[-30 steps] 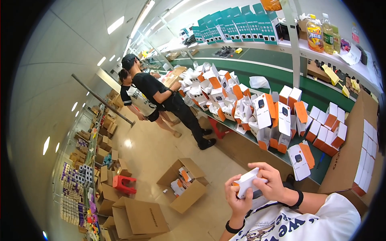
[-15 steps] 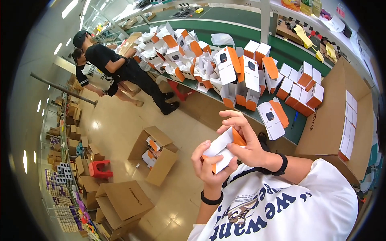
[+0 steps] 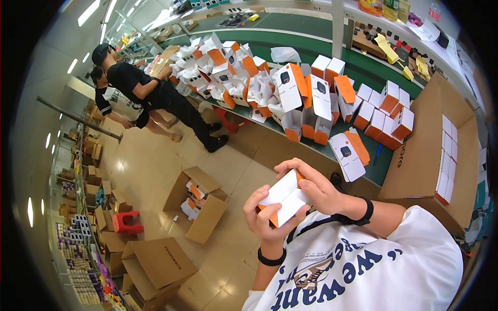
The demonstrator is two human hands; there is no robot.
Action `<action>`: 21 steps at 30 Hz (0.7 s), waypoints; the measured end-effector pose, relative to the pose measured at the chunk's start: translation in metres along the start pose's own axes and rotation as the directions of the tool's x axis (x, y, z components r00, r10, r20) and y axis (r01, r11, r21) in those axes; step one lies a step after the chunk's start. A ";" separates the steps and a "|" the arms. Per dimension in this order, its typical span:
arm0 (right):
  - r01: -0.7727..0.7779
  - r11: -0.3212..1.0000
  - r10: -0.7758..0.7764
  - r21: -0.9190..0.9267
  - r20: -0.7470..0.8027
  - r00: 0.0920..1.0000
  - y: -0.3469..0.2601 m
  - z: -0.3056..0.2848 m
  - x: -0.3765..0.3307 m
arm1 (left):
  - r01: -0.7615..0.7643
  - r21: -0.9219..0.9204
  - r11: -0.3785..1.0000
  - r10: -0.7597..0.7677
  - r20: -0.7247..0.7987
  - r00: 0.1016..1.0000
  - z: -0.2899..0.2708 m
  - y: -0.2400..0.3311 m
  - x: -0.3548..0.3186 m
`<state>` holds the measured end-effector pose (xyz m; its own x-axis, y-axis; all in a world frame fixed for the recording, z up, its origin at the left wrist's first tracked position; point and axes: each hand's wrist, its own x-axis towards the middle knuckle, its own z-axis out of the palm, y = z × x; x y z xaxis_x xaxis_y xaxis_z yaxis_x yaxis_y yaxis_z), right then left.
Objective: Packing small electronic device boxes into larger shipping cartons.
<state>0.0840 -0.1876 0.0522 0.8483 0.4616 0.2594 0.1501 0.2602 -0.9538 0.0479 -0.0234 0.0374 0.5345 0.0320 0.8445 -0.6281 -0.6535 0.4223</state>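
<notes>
Down from their raised spread half a second ago, the fingers of my right hand [image 3: 322, 196] now curve over the far end of the small white-and-orange box [image 3: 285, 193].

From the head view, it lies between my hands, its long axis slanting from my left hand [image 3: 267, 225] at lower left to my right at upper right; both touch it, so neither is nearer. My left is partly closed around its end, thumb along the near side. My right is loosely curled, thumb opposite the fingers; how firmly, I cannot tell. Well apart, ahead and rightward, other small boxes [image 3: 377, 122] stand on the green bench [image 3: 385, 165].
</notes>
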 end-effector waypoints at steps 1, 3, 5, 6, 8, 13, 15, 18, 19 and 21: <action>-0.003 1.000 0.003 -0.023 0.028 1.000 0.001 -0.001 0.000 | -0.004 -0.006 1.000 0.004 -0.005 1.000 0.000 -0.001 -0.001; -0.002 0.997 0.001 0.071 0.020 1.000 -0.006 0.002 0.001 | -0.013 -0.020 1.000 0.013 -0.013 1.000 0.002 -0.003 -0.003; 0.011 0.987 -0.017 0.158 0.036 0.999 -0.001 -0.001 0.000 | 0.204 -0.228 0.952 -0.231 -0.100 0.968 0.006 -0.006 -0.006; 0.072 0.987 -0.056 -0.142 0.114 0.992 0.004 -0.008 -0.003 | 0.295 -0.324 0.899 -0.352 -0.135 0.926 0.006 -0.007 -0.005; 0.039 0.907 0.040 -0.420 0.178 0.983 0.016 -0.014 -0.006 | 0.414 -0.487 0.769 -0.542 -0.155 0.826 0.008 -0.023 -0.017; -0.326 0.862 0.281 -0.388 -0.171 0.944 0.050 -0.064 -0.020 | 0.641 -0.370 0.672 -0.625 0.181 0.760 0.014 -0.074 -0.053; -0.346 0.855 0.187 -0.386 -0.393 0.900 0.053 -0.097 -0.019 | 0.743 0.101 0.661 -0.654 0.563 0.505 -0.002 -0.112 -0.087; -0.511 0.759 0.073 -0.404 -0.727 0.683 0.035 -0.166 -0.004 | 0.791 0.365 0.491 -0.689 0.718 0.096 -0.023 -0.144 -0.158; -0.535 0.754 0.000 -0.381 -0.814 0.580 0.043 -0.200 0.000 | 0.772 0.437 0.462 -0.663 0.748 -0.027 -0.025 -0.154 -0.184; -0.587 0.731 -0.009 -0.349 -0.864 0.503 0.040 -0.254 0.019 | 0.778 0.456 0.432 -0.639 0.763 -0.092 -0.023 -0.161 -0.224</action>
<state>0.2355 -0.3836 -0.0195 0.8641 -0.5032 0.0081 -0.2110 -0.3768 -0.9019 0.0161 0.0922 -0.2115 0.7842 -0.1623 -0.5989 0.4023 -0.6019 0.6899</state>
